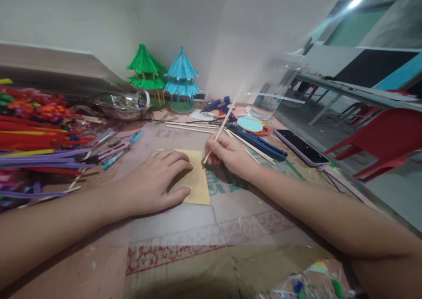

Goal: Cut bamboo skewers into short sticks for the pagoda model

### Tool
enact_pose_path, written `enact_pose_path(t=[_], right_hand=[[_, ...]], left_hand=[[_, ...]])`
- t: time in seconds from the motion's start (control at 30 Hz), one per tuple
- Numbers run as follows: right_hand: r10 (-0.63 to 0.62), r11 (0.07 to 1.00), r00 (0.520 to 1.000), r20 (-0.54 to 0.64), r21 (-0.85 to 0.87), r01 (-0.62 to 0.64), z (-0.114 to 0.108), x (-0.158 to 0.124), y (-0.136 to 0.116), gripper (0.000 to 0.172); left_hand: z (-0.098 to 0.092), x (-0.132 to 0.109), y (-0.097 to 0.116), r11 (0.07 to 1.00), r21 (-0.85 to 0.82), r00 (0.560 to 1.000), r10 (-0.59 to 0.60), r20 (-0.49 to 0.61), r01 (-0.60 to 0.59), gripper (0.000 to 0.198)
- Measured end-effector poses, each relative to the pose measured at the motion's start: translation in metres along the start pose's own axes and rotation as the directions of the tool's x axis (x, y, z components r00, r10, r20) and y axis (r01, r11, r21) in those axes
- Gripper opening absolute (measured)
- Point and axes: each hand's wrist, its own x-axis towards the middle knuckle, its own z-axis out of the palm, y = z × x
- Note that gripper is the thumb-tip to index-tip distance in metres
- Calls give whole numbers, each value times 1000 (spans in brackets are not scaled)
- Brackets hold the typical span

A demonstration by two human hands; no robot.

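Observation:
My left hand [165, 180] lies spread over a yellow piece of paper [199, 189] on the plastic-covered table, its fingers apart and covering the paper's left part. Just right of the paper, my right hand [227, 154] pinches a thin wooden stick [225, 122] between thumb and fingers. The stick slants up to the right, its lower tip close to the paper's right edge; its upper end is blurred. Behind the right hand lie several more wooden sticks [194, 125] and a dark blue stapler-like tool [259, 141].
Green [145, 63] and blue [182, 68] model pavilions stand by the wall, near a blue glue gun [217, 106]. Coloured pipe cleaners [36, 127] crowd the left side. A phone [301, 147] lies at right, near a light-blue disc [249, 124]. Red chairs [379, 136] stand beyond.

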Motion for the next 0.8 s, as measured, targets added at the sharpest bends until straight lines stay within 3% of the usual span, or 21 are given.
enact_pose_path(t=[0.1,0.2,0.33,0.47,0.57,0.63,0.67,0.7,0.8], right_hand=[[188,907,982,-1,385,-173,-2,5,0,35],[324,787,946,1,555,-270,-5,9,-4,28],[376,733,926,12,608,-305,-7,10,-6,31],[262,824,965,-6,523,-221,-5,9,-3,30],[71,952,996,-52,302,-52,-13,10,-9,28],[-95,995,996,-2,-28,94,-26,11,-15,18],[-169,955,984,58,-238,178,-35,12,-18,12],[-217,857,967,137,-448,256,-44,13,-21,11],[-179,447,931,317,-817,364,-68,15,-22,29]], left_hand=[[0,-1,0,1000,-10,1000,1,2,-1,40],[1,-1,-1,1000,-16,1000,-4,3,4,42],[1,-1,-2,1000,-11,1000,-11,-4,11,43],[0,-1,-2,1000,-3,1000,10,-3,-10,42],[-2,-1,-1,1000,2,1000,15,-14,-15,39],[-3,0,0,1000,4,1000,4,-11,-4,39],[-3,0,1,1000,5,1000,-2,-8,2,39],[-4,0,1,1000,5,1000,-6,-5,6,39],[-3,0,0,1000,1,1000,-4,-6,4,40]])
